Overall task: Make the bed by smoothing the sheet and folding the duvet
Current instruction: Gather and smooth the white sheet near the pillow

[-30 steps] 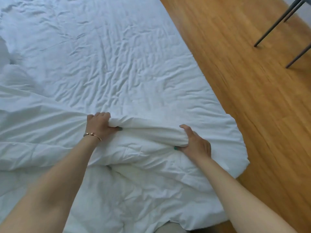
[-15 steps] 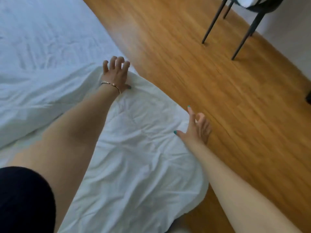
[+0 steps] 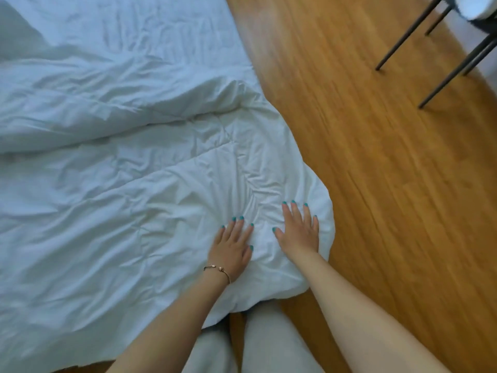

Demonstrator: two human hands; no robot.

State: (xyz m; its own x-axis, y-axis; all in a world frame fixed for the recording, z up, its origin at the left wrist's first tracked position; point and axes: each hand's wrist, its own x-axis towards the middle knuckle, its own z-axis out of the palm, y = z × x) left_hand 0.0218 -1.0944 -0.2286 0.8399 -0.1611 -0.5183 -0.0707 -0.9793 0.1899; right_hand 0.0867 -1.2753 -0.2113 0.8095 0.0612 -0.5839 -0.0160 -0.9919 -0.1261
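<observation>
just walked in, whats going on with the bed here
A person is making the bed. Both hands lie flat, fingers spread, on the corner of the white duvet: the left hand with a bracelet on its wrist, the right hand nearer the edge by the wooden floor. Neither has a grip on the fabric. The duvet is creased, and the sheet beyond is wrinkled.

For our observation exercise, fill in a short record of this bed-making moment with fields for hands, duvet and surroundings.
left hand: left hand flat, fingers spread, on the duvet
right hand: right hand flat beside it, near the duvet's corner
duvet: white, creased, corner overhanging the wooden floor
wrist: bracelet on the left
surroundings: dark chair legs, upper right
</observation>
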